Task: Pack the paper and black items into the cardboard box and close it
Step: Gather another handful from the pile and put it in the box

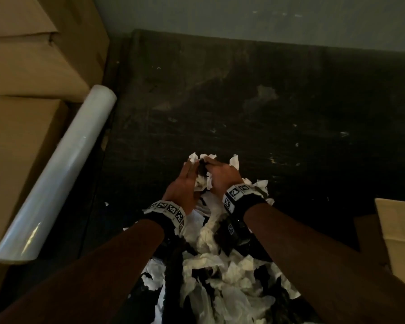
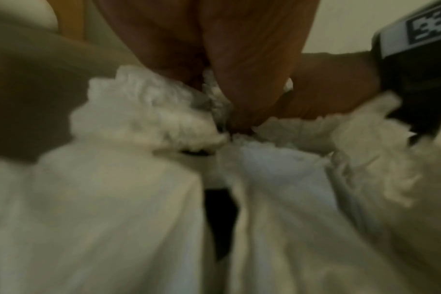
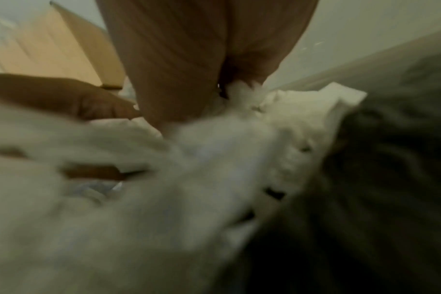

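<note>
A heap of crumpled white paper (image 1: 211, 272) mixed with black items (image 1: 173, 260) lies on the dark surface and runs from the bottom edge up to my hands. At its far end both hands squeeze one clump between them. My left hand (image 1: 189, 170) keeps its fingers straight and presses the clump from the left. My right hand (image 1: 212, 166) curls over white paper (image 1: 208, 181) with something black in it. In the left wrist view bunched paper (image 2: 149, 111) sits under the palm of my left hand (image 2: 214, 49). The right wrist view shows paper (image 3: 242, 93) poking out under my right hand (image 3: 189, 59).
An open cardboard box (image 1: 398, 232) stands at the right edge. Stacked cardboard boxes (image 1: 26, 66) fill the left side, with a roll of clear film (image 1: 56, 171) leaning along them. A dark, scuffed surface (image 1: 267, 101) stretches beyond the hands to a grey wall.
</note>
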Demonstrator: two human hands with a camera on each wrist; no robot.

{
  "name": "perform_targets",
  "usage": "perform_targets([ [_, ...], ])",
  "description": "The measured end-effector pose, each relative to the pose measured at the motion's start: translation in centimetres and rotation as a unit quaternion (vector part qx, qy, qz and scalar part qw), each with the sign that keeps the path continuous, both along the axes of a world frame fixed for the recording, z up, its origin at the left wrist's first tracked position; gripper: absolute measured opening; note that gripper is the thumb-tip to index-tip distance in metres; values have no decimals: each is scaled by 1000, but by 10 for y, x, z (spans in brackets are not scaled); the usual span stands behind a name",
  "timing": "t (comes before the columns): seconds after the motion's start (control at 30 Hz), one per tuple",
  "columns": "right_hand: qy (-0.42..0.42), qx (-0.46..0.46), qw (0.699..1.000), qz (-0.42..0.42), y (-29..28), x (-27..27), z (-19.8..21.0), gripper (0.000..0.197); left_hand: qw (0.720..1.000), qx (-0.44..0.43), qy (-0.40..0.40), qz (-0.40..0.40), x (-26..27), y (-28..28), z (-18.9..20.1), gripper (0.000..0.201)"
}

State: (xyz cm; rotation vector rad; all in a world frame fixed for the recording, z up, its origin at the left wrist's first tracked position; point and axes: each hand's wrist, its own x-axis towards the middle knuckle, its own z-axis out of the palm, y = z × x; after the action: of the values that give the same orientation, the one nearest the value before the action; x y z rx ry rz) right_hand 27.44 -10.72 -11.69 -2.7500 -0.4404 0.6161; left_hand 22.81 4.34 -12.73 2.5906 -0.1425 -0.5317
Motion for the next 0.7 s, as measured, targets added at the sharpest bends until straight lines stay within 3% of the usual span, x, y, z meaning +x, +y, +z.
perform_targets([
  [0.2, -82, 53, 995, -30, -11, -26, 46, 69, 997, -46, -56, -18, -15, 6, 65, 84],
  [0.37, -148, 108, 983, -35, -24, -95, 100, 62, 985, -89, -136, -66, -69, 15, 100, 90],
  [0.47, -129, 92, 987, -26, -29, -151, 107, 68, 986, -83, -111, -91, -118, 17, 95, 96],
  [0.57, -83, 73, 994, -23, -32, -198, 87, 74, 990, -81, -46, -108, -164, 15, 78, 102],
  [0.7, 15, 46, 999, -10, -44, -233, 54, 104, 990, 3, -7, -142, -206, 16, 71, 116],
])
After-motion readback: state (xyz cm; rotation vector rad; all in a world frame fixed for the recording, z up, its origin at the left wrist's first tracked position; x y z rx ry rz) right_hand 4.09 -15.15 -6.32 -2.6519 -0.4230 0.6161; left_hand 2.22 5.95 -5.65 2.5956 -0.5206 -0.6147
